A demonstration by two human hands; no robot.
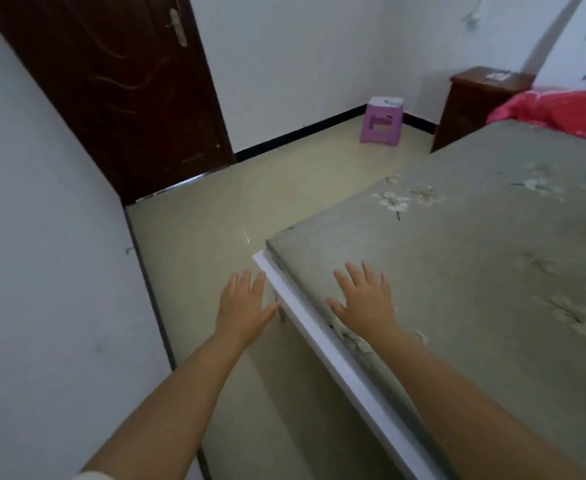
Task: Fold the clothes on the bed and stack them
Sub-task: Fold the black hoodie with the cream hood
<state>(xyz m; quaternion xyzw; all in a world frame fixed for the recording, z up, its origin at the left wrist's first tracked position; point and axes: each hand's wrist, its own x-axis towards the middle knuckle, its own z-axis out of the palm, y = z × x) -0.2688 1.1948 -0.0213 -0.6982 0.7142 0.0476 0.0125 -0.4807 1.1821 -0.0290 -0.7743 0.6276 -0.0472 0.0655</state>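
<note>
Two flat hands (364, 303) over bed (475, 258)

The room is evenly and softly lit, rather dim, with a cool grey cast on the white walls. A small glare spot shines on the pale floor (248, 239) just beyond the near corner of the bed (457, 258). Shadows are faint: only a soft dark patch under the bed's white edge. The whole picture is slightly blurred; the flower print on the bed is smeared, and things far beyond the bed are blurriest. Wide-angle distortion tilts the door (121, 91) and bends straight lines toward the edges.
</note>
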